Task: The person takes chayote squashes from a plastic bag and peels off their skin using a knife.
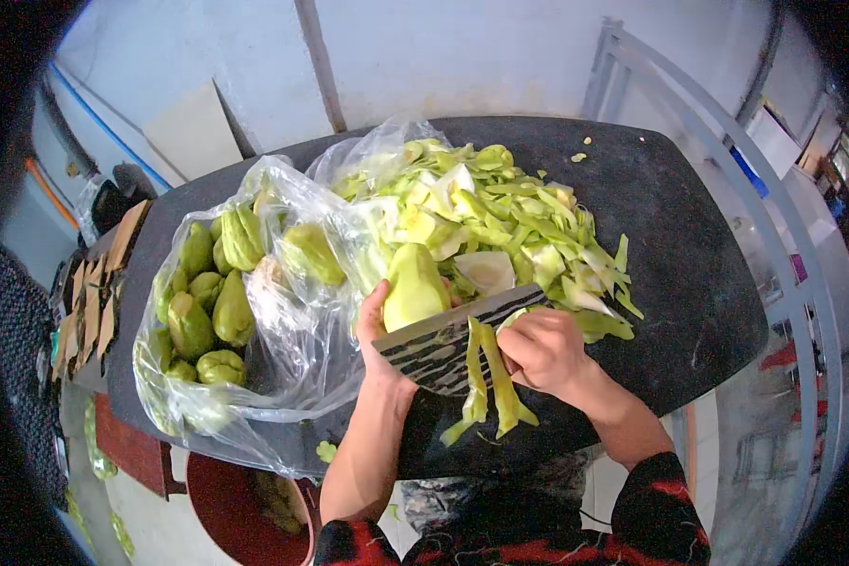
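Observation:
A pale green chayote point(416, 288), largely peeled, is held upright by my left hand point(375, 325), whose fingers wrap round its side. My right hand point(547, 351) is closed at the right end of a wide knife point(443, 351) with a dark, streaked blade. The blade crosses in front of the lower part of the chayote. Two long strips of green peel point(486, 382) hang over the blade beside my right hand. Behind the chayote lies a heap of peelings point(519, 222), with a pale cut piece point(486, 272) at its near side.
A clear plastic bag point(292, 354) holding several unpeeled chayotes point(191, 324) lies on the left of the dark table point(698, 283). Below the table's front edge stands a red-brown bucket point(219, 505). A grey metal rail point(774, 208) rises at the right, and cardboard pieces point(94, 292) lie at far left.

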{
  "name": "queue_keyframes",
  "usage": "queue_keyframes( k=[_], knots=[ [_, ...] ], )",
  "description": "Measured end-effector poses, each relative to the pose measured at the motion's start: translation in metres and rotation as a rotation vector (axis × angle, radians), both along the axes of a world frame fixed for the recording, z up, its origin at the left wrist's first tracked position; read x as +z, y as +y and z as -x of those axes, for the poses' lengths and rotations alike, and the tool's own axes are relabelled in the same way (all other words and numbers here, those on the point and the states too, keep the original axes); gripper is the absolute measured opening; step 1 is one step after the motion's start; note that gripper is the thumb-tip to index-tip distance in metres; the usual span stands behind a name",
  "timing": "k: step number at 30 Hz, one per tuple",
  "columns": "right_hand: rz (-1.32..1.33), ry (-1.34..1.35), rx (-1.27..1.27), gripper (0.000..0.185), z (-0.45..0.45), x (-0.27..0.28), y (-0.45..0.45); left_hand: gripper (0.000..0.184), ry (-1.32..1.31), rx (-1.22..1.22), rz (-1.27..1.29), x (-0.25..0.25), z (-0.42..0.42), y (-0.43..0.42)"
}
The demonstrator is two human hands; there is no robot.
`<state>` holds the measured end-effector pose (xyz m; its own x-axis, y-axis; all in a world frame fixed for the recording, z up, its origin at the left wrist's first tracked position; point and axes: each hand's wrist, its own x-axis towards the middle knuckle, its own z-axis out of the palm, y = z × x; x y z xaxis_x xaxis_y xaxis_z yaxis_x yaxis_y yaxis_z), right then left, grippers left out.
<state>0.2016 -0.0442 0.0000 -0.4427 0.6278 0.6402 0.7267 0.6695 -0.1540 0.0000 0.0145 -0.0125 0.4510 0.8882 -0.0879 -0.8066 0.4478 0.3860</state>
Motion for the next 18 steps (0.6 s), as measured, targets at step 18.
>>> queue_keyframes(
  k=[18],
  knots=[
    [0.053, 0.026, -0.04, 0.027, -0.012, -0.004, 0.006, 0.052, 0.165, 0.079, 0.087, 0.007, -0.004, -0.003]
  ],
)
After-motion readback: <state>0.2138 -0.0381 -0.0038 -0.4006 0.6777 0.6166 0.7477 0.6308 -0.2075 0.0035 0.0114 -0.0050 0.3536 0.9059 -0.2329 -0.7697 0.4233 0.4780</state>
